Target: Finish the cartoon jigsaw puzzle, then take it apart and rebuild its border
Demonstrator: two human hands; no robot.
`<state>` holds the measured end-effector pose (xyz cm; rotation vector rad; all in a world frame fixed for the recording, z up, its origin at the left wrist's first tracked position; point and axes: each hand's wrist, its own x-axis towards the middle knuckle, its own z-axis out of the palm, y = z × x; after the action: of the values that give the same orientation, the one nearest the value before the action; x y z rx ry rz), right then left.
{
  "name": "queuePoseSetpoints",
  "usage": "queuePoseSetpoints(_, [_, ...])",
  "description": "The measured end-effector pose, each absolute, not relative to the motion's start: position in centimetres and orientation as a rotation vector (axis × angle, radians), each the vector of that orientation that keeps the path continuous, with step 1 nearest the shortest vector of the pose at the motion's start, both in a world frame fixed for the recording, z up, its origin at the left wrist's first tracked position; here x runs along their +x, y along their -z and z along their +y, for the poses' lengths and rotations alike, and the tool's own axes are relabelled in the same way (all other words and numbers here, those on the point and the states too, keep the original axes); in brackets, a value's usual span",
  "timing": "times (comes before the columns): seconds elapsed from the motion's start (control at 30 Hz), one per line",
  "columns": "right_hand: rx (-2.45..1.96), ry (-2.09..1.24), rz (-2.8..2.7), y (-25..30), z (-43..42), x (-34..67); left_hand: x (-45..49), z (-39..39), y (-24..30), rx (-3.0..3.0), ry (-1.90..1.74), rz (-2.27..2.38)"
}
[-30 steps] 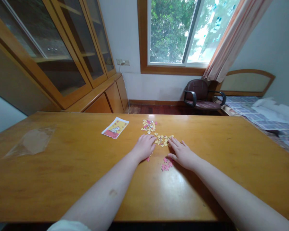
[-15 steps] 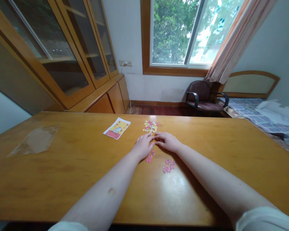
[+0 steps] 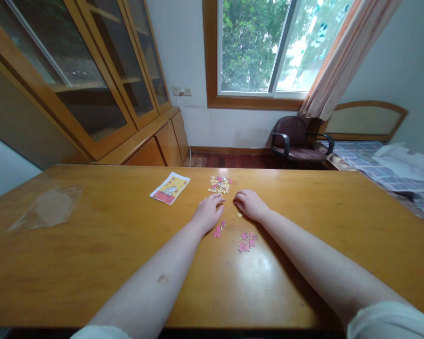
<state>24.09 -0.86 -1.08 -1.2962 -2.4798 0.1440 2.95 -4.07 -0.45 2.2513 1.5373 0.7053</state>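
My left hand [image 3: 209,212] rests on the table at the lower edge of a pile of yellow, white and pink jigsaw pieces [image 3: 219,184]. Its fingers are loosely bent and apart, and I see nothing in them. To the right of the pile, my right hand [image 3: 250,205] has its fingers curled down to the tabletop, so whatever they hold is hidden. A small pale yellow piece [image 3: 239,214] lies just below that hand. Pink jigsaw pieces [image 3: 217,231] lie beside my left wrist. Another pink cluster [image 3: 247,242] is nearer to me, on the right.
A picture card [image 3: 170,188] with a white figure on yellow and pink lies left of the pile. Farther left is a clear plastic bag [image 3: 47,208] on the wooden table [image 3: 102,263]. Beyond the table stand a cabinet [image 3: 120,150], an armchair [image 3: 295,139] and a bed.
My right hand has moved right, away from my left hand, opening a gap between them. The pale yellow piece below it now shows. My left hand has hardly moved.
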Motion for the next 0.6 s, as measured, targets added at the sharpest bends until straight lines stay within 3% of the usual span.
queuePoseSetpoints(0.2, [-1.411,-0.214,-2.309,1.5,1.7,26.6,2.8,-3.8,0.6,2.206,-0.727,1.527])
queuePoseSetpoints(0.43, [-1.449,-0.136,-2.485,1.0,-2.5,25.0,2.8,-3.6,0.9,2.203,-0.768,1.494])
queuePoseSetpoints(0.6, [-1.736,-0.136,-2.461,1.4,-2.8,23.9,2.7,-3.6,1.0,2.195,-0.764,1.500])
